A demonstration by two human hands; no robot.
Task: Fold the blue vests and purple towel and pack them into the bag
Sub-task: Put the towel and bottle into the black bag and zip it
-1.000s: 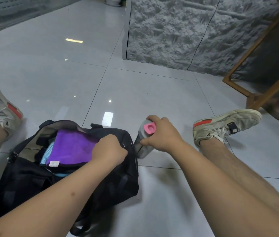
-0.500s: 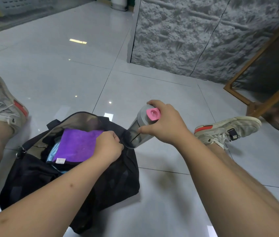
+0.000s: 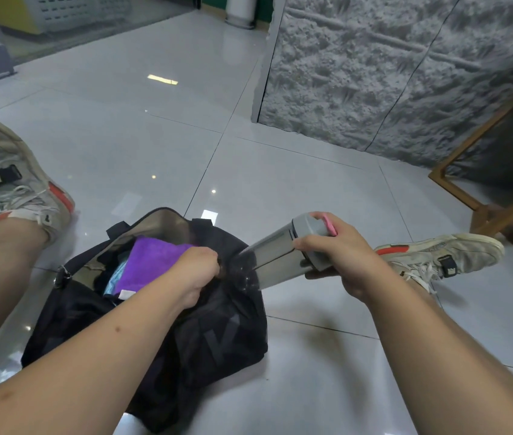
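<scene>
A black bag (image 3: 211, 337) lies open on the tiled floor between my legs. Inside it, a folded purple towel (image 3: 151, 262) lies on top, with a strip of blue vest (image 3: 117, 274) showing under its left edge. My left hand (image 3: 197, 271) grips the bag's right rim at a mesh side pocket. My right hand (image 3: 340, 255) holds a grey bottle (image 3: 277, 255) with a pink lid tab, tilted, its bottom end pushed into the mesh pocket.
My two sneakered feet lie at the left (image 3: 13, 183) and right (image 3: 443, 255). A rough grey stone wall (image 3: 390, 73) stands ahead, and a wooden chair frame (image 3: 481, 183) stands at the right. Glossy floor tiles lie all around.
The bottle has been lifted off the floor, tipped sideways and its base moved left into the bag's mesh pocket. My left hand stays on the rim.
</scene>
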